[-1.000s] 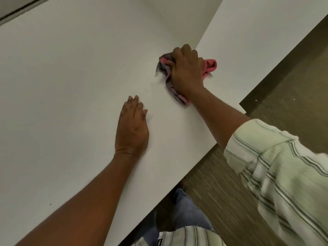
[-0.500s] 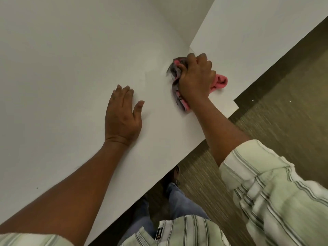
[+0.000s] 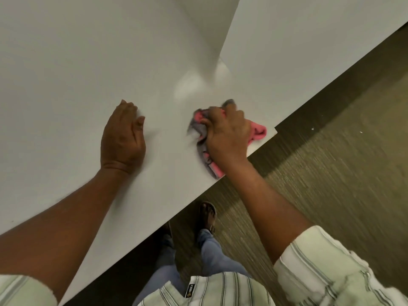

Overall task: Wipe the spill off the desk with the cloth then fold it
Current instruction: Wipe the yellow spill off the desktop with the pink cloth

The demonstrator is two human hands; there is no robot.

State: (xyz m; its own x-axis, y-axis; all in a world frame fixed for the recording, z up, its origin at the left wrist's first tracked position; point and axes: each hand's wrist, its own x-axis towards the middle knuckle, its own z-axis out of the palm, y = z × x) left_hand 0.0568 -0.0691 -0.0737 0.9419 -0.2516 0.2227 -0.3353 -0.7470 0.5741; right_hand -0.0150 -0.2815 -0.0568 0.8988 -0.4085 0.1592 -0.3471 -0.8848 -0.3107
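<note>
My right hand (image 3: 227,133) is closed on a crumpled pink and grey cloth (image 3: 204,149) and presses it onto the white desk (image 3: 66,85), close to the desk's near right corner. Pink cloth sticks out to the right of the hand and a grey-pink tail trails toward the desk edge. My left hand (image 3: 123,138) lies flat on the desk, palm down, fingers together, a hand's width left of the cloth. A faint shiny smear (image 3: 189,87) shows on the desk beyond the cloth. The picture is blurred around the right hand.
A white partition panel (image 3: 298,51) stands upright at the desk's right end. The desk edge (image 3: 154,226) runs diagonally, with dark carpet floor (image 3: 331,173) below it. My legs in jeans (image 3: 209,255) and one foot (image 3: 207,215) are under the edge.
My right hand has dragged the cloth back from the far corner by the partition toward the near desk edge. My left hand stayed flat on the desk. The view tilted downward.
</note>
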